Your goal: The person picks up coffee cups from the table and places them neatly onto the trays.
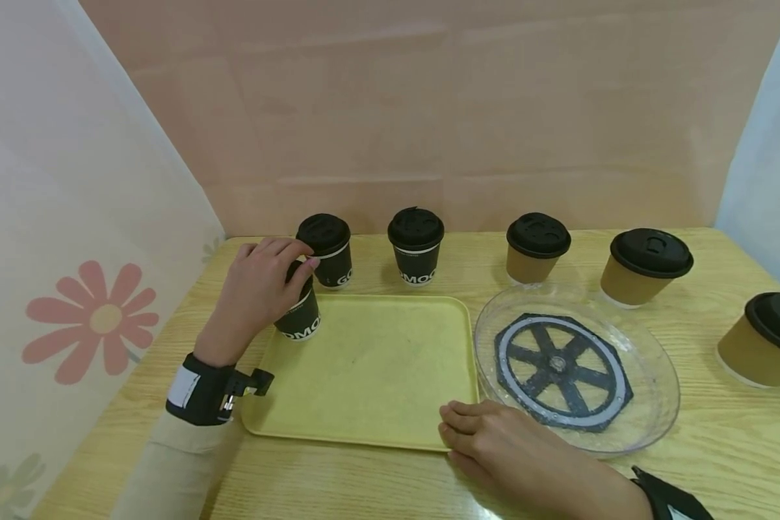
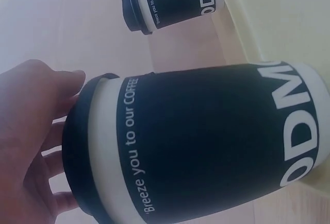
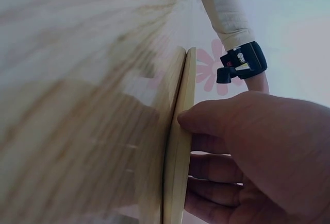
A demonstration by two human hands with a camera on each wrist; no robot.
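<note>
A black paper coffee cup point(image 1: 300, 310) with a black lid stands tilted at the back left corner of the yellow tray point(image 1: 364, 375). My left hand point(image 1: 260, 285) holds it from above, thumb and fingers round the lid; the left wrist view shows white lettering on its sleeve point(image 2: 206, 141). At the tray's front right corner, my right hand point(image 1: 500, 448) grips the rim. The right wrist view has the thumb against the rim's outer side and the other fingers bent beyond it.
Two more black cups, one on the left point(image 1: 334, 260) and another point(image 1: 416, 253), stand behind the tray. Right of it lies a clear round dish point(image 1: 663, 404) with a dark wheel-like pattern. Brown cups point(image 1: 526, 267), point(image 1: 637, 282), point(image 1: 754, 350) with black lids stand behind and beside the dish.
</note>
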